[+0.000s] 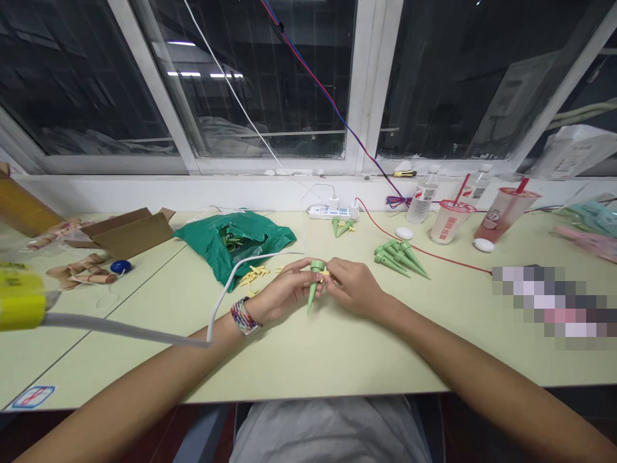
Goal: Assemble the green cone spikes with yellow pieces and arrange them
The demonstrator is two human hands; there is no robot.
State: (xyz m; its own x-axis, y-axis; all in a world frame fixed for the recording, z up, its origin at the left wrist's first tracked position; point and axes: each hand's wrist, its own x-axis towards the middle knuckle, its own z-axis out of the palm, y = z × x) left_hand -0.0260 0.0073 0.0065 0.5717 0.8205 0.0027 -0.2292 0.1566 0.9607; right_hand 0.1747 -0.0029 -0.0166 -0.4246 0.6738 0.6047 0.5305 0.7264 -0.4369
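Note:
Point down, a green plastic watering spike [312,297] is held between the thumb and fingers of my left hand [284,292]. My right hand [354,286] pinches a small yellow plastic valve piece [324,274] at the spike's side, just below its cap; how deep it sits I cannot tell. Loose yellow pieces [253,275] lie beside my left wrist. To the right of my hands is a pile of similar green spikes [402,256]. Two more spikes [343,226] with yellow pieces rest near the power strip.
A torn green bag [231,241] with spikes inside lies at left, near a cardboard box [128,235] and a blue ball [120,266]. Drink cups [450,222] and a water bottle [423,196] stand at back right. A white cable [226,283] crosses above my left forearm.

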